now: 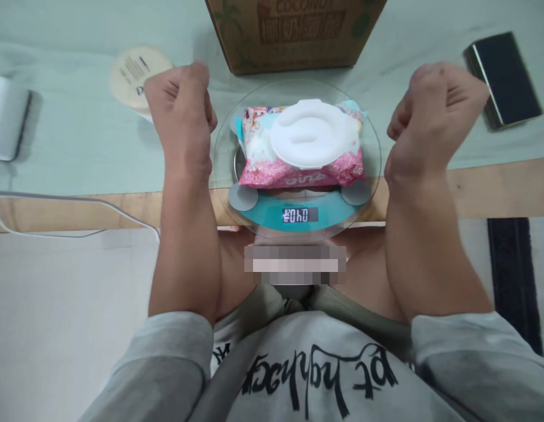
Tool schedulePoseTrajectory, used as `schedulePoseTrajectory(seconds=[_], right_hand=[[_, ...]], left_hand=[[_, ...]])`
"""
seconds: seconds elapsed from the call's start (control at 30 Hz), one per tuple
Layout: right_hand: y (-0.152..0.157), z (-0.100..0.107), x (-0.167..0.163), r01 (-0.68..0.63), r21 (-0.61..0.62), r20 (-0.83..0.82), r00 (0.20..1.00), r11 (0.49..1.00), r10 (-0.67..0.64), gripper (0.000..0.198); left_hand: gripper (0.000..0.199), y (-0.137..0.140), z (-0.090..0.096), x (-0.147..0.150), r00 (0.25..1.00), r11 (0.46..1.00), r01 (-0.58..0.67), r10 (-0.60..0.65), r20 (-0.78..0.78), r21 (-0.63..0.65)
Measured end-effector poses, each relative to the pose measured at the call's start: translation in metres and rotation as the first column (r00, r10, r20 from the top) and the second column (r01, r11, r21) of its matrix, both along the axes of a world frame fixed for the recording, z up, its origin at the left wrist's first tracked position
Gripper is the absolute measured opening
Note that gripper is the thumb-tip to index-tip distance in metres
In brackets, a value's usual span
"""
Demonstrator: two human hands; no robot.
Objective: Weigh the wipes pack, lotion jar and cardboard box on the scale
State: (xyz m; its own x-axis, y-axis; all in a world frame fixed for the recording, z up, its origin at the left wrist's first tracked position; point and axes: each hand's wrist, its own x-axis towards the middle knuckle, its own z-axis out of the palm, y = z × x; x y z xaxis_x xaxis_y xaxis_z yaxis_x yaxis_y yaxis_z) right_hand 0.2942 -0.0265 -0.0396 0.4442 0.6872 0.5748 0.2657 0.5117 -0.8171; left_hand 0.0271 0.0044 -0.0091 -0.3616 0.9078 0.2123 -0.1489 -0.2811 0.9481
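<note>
A glass scale with a teal base and a lit digital display overhangs the table's front edge. Across it lies a pink and pale blue pack of wipes, its white oval lid closed and facing up. To the left of the scale, my left hand is balled into a fist, close to a cream-lidded tub that it partly covers. My right hand, also a fist, is on the scale's right side. Nothing shows in either fist, and neither touches the wipes.
A brown cardboard box stands behind the scale. At the right is a dark phone-like slab, partly behind my right hand. A white block-shaped device sits far left, and a white cable runs along the wooden table edge.
</note>
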Motion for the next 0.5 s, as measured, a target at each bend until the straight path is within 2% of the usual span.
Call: schedulePoseTrajectory(seconds=[0.07,0.13,0.2,0.27,0.4,0.43,0.5], right_hand=[[-0.002,0.005,-0.006,-0.044,0.024,0.082,0.996,0.999,0.042,0.053],[-0.011,0.012,-0.010,-0.173,0.018,0.239,0.957,0.985,0.164,0.050],[-0.021,0.020,-0.011,-0.354,-0.060,0.408,0.844,0.933,0.347,0.058],[-0.029,0.028,-0.011,-0.464,-0.183,0.501,0.714,0.867,0.488,0.070],[-0.034,0.042,-0.013,-0.401,-0.445,0.551,0.582,0.801,0.598,0.089],[-0.034,0.045,-0.014,-0.389,-0.480,0.550,0.565,0.786,0.615,0.087],[-0.036,0.047,-0.019,-0.434,-0.436,0.518,0.596,0.789,0.614,0.082]], left_hand=[[0.068,-0.001,0.002,-0.001,1.000,1.000,0.001,-0.001,0.018,-0.005],[0.067,-0.001,0.004,-0.004,0.999,1.000,0.001,-0.001,0.042,0.000],[0.065,-0.002,0.004,-0.007,0.998,1.000,-0.003,0.003,0.067,0.010],[0.062,-0.002,0.002,-0.011,0.996,1.000,0.000,-0.002,0.087,0.020],[0.060,0.000,-0.004,-0.015,0.994,0.999,0.013,-0.016,0.106,0.031],[0.060,0.001,-0.005,-0.015,0.994,0.999,0.011,-0.015,0.109,0.035],[0.061,0.001,-0.005,-0.014,0.993,0.998,-0.003,-0.003,0.119,0.055]])
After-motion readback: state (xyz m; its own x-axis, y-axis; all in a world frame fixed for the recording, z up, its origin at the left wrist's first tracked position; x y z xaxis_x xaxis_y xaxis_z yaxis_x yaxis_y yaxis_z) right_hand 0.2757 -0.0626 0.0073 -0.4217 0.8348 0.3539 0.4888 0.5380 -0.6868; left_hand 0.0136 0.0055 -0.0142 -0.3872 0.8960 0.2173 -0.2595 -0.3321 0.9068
